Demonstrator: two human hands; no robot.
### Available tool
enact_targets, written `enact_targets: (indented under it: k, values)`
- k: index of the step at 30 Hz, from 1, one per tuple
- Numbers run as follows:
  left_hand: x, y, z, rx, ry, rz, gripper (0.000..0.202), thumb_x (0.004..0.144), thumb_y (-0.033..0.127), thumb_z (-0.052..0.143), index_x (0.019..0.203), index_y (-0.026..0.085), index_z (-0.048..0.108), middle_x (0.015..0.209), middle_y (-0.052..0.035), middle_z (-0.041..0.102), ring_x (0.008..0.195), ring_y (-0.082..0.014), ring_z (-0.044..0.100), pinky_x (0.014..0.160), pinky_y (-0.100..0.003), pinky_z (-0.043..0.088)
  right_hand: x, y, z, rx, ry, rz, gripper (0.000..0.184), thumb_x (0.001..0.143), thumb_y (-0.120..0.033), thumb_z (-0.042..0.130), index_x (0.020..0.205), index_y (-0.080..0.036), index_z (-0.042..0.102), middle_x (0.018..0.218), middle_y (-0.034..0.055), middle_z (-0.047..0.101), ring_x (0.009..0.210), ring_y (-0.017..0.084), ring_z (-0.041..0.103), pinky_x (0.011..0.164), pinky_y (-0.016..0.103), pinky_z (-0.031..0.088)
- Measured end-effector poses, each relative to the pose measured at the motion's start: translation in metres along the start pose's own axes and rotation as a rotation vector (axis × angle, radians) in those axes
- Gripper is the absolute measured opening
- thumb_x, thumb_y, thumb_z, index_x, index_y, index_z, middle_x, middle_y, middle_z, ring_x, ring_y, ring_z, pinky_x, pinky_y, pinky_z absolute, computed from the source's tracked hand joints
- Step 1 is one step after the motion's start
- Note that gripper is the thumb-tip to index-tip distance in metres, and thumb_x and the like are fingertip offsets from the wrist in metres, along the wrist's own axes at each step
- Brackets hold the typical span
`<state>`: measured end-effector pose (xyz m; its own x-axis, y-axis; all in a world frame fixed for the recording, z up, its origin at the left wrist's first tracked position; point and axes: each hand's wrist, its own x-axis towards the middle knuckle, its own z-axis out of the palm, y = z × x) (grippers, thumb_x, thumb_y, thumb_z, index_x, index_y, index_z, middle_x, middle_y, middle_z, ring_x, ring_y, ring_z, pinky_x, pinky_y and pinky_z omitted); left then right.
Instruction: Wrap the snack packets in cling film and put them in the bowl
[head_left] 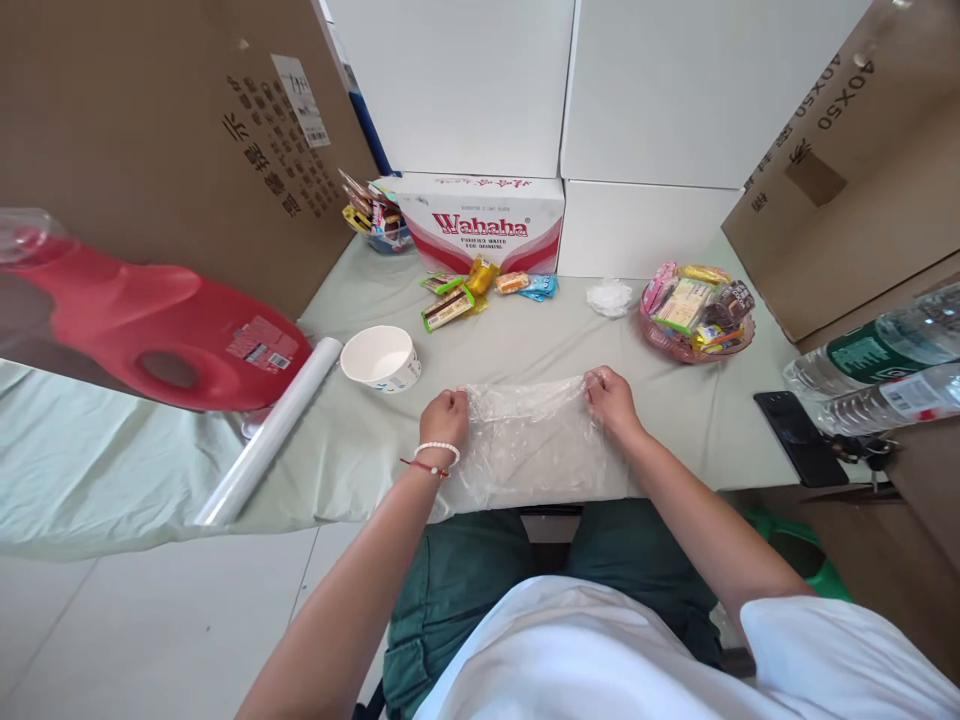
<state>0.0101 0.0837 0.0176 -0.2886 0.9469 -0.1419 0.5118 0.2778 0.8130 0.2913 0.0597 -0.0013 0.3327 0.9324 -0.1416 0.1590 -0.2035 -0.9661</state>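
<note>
A sheet of clear plastic film (pixel 532 440) is stretched between my hands over the near edge of the table. My left hand (pixel 446 420) pinches its upper left corner, and my right hand (pixel 611 397) is closed on the upper right corner. The film is wrinkled along the top and hangs toward my lap. Beyond my left hand stands an empty white paper bowl (pixel 380 358). A roll of clear film (pixel 274 430) lies slanted on the cloth at the left. Farther back, a crumpled clear wad (pixel 609 297) sits beside a pink bowl of snacks (pixel 694 345).
Several wrapped snacks (pixel 469 290) lie before a Wahaha box (pixel 484 225). A basket of packets (pixel 384 225) is at the back left. A red detergent jug (pixel 165 320) stands left. Plastic bottles (pixel 862 360) and a black phone (pixel 799 437) are right, near cardboard boxes (pixel 862 220).
</note>
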Motion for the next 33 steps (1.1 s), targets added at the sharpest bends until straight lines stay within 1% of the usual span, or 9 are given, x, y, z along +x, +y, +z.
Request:
enact_targets:
  k: [3,6,9,12,18,23,27,29,33]
  values:
    - [-0.007,0.001,0.001,0.115,0.196,0.138,0.035,0.088,0.036,0.057,0.116,0.014,0.061,0.116,-0.0188,0.067,0.122,-0.0354,0.060,0.104,-0.052,0.046,0.023,0.008,0.004,-0.115,0.003,-0.026,0.025,0.090,-0.047,0.055,0.079,-0.024,0.054,0.058,-0.0049,0.052,0.046,0.013,0.047,0.047,0.025,0.038]
    - [-0.029,-0.009,0.008,0.261,0.423,0.541,0.044,0.091,0.029,0.057,0.133,0.013,0.056,0.140,-0.0241,0.056,0.145,-0.0372,0.042,0.120,-0.060,0.030,0.030,0.013,0.008,-0.232,-0.002,-0.070,0.024,0.090,-0.046,0.052,0.079,-0.024,0.055,0.059,-0.0036,0.055,0.049,0.014,0.049,0.051,0.025,0.039]
    - [-0.046,-0.023,0.014,0.399,0.222,0.979,0.040,0.093,0.014,0.053,0.130,0.027,0.063,0.135,-0.0127,0.066,0.146,-0.0296,0.046,0.125,-0.059,0.021,0.029,0.014,0.009,-0.304,-0.011,-0.081,0.025,0.090,-0.045,0.051,0.077,-0.024,0.055,0.059,-0.0026,0.055,0.053,0.015,0.050,0.054,0.026,0.039]
    - [-0.045,-0.035,0.013,0.506,-0.066,1.176,0.054,0.092,0.003,0.047,0.131,0.035,0.064,0.139,-0.0044,0.068,0.145,-0.0233,0.050,0.128,-0.056,0.018,0.029,0.014,0.005,-0.319,-0.010,-0.071,0.026,0.089,-0.044,0.051,0.073,-0.024,0.053,0.057,-0.0029,0.054,0.053,0.015,0.050,0.054,0.026,0.037]
    - [-0.031,-0.046,0.010,0.321,-0.002,0.843,0.046,0.087,0.010,0.047,0.128,0.023,0.064,0.129,-0.0113,0.069,0.136,-0.0274,0.057,0.122,-0.058,0.033,0.031,0.021,-0.005,-0.306,0.019,-0.066,0.025,0.086,-0.043,0.053,0.069,-0.024,0.053,0.057,-0.0029,0.055,0.053,0.015,0.050,0.053,0.026,0.035]
    - [-0.041,-0.035,0.037,0.115,0.090,0.538,0.066,0.084,0.031,0.064,0.146,0.016,0.046,0.151,-0.0197,0.050,0.147,-0.0348,0.041,0.121,-0.060,0.036,0.031,0.024,-0.001,-0.290,0.039,-0.068,0.025,0.086,-0.044,0.053,0.071,-0.024,0.053,0.056,-0.0029,0.055,0.054,0.016,0.051,0.053,0.025,0.036]
    - [-0.057,-0.012,0.060,0.107,0.002,0.483,0.031,0.079,0.028,0.070,0.109,0.022,0.067,0.145,-0.0132,0.057,0.154,-0.0369,0.031,0.124,-0.060,0.029,0.029,0.023,0.000,-0.267,0.049,-0.057,0.025,0.086,-0.046,0.054,0.073,-0.024,0.053,0.055,-0.0032,0.055,0.052,0.015,0.050,0.052,0.025,0.037]
    - [-0.061,-0.001,0.066,0.064,0.007,0.398,0.008,0.088,0.028,0.060,0.093,0.023,0.064,0.123,-0.0106,0.068,0.139,-0.0302,0.051,0.117,-0.050,0.041,0.027,0.021,-0.001,-0.247,0.051,-0.047,0.026,0.086,-0.047,0.054,0.073,-0.025,0.053,0.056,-0.0034,0.054,0.050,0.015,0.050,0.051,0.025,0.038]
    - [-0.057,0.010,0.066,0.070,0.061,0.217,0.024,0.104,0.032,0.033,0.105,0.024,0.056,0.089,-0.0034,0.070,0.084,-0.0192,0.070,0.082,-0.034,0.054,0.023,0.018,-0.002,-0.201,0.056,-0.018,0.025,0.087,-0.046,0.051,0.075,-0.025,0.052,0.057,-0.0038,0.053,0.047,0.014,0.047,0.047,0.025,0.037]
